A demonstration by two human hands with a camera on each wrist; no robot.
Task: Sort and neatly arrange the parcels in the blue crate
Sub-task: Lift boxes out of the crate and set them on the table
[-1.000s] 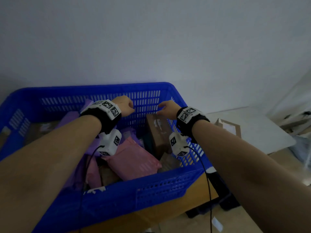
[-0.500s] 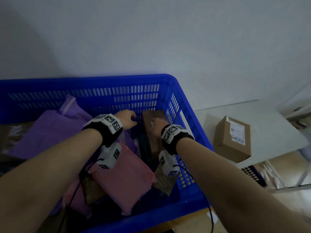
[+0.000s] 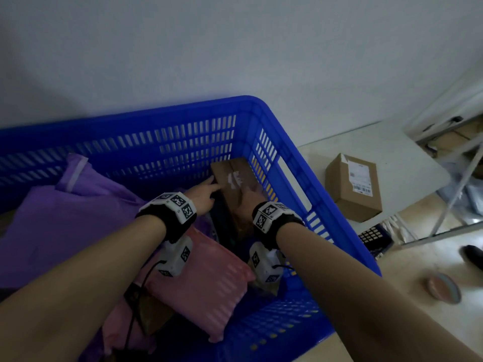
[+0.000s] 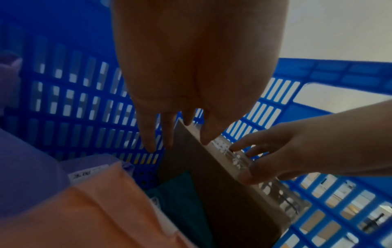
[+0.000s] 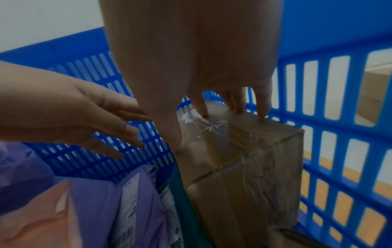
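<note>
Head view. Blue crate (image 3: 287, 142) fills the lower left of the scene. A taped brown box (image 3: 236, 178) stands on end in the crate's far right corner, close against the right wall. The person's left hand (image 3: 202, 197) reaches toward the box's left edge, fingers straight, index tip at the upper left corner. Right hand (image 3: 248, 198) rests on the box's top face; its fingers are mostly hidden here. A pink mailer (image 3: 206, 286) lies under both wrists, a purple mailer (image 3: 65, 212) to the left of it. Outside the crate, a small labelled carton (image 3: 354, 188) sits on a white tabletop (image 3: 392, 142); a tape roll (image 3: 443, 287) lies on the floor.

Left wrist view. Left hand (image 4: 191, 75) fingers extended and spread, not curled round anything; two hang beside the box (image 4: 212, 184) on its left side, the others touch its top edge. The right hand (image 4: 297, 147) comes in from the right, fingertips and thumb laid on the taped top.

Right wrist view. Right hand (image 5: 201, 58) fingers straight, tips pressing down on the box (image 5: 244, 159) top, thumb down its left face: pressing, not clamped. Left hand (image 5: 84, 114) open, fingers apart, just beside the box. Purple mailer (image 5: 95, 201) with a white label and the pink mailer (image 5: 36, 223) lie lower left.
</note>
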